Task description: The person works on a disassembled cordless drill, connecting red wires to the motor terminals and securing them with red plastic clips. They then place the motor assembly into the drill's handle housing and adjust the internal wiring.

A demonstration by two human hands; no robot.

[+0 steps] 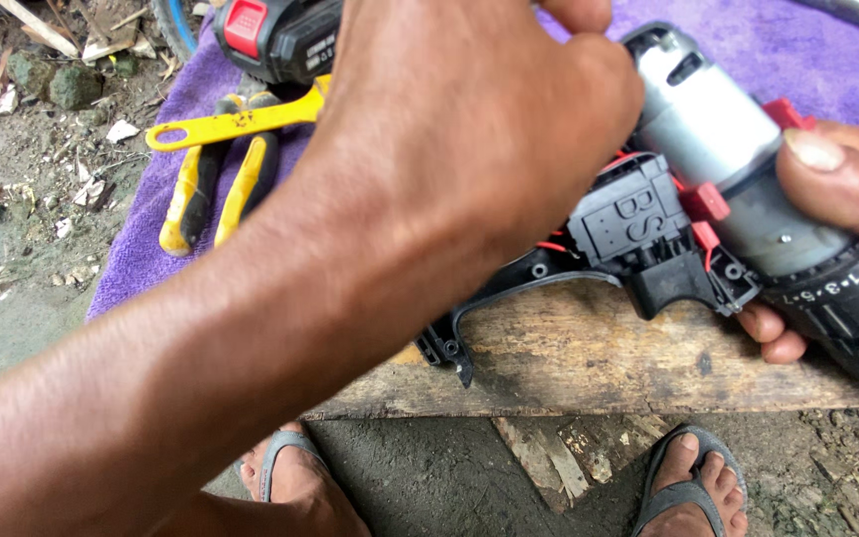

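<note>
Opened cordless drill [748, 229] lies on a wooden board [589, 368], right of centre, half its housing off: silver motor [708, 129], black trigger switch block [638, 224] and red wires exposed. Left hand [469, 129] comes across from near-left and covers the handle area, fingers curled down onto it; exact grip is hidden under the knuckles. Right hand [837, 189] pinches the motor and chuck end, thumb on top, fingers underneath. Chuck is cut off at the right edge. Far-left on purple cloth [141, 249]: yellow-handled pliers [216, 194], a battery pack [275, 35], partly hidden.
</note>
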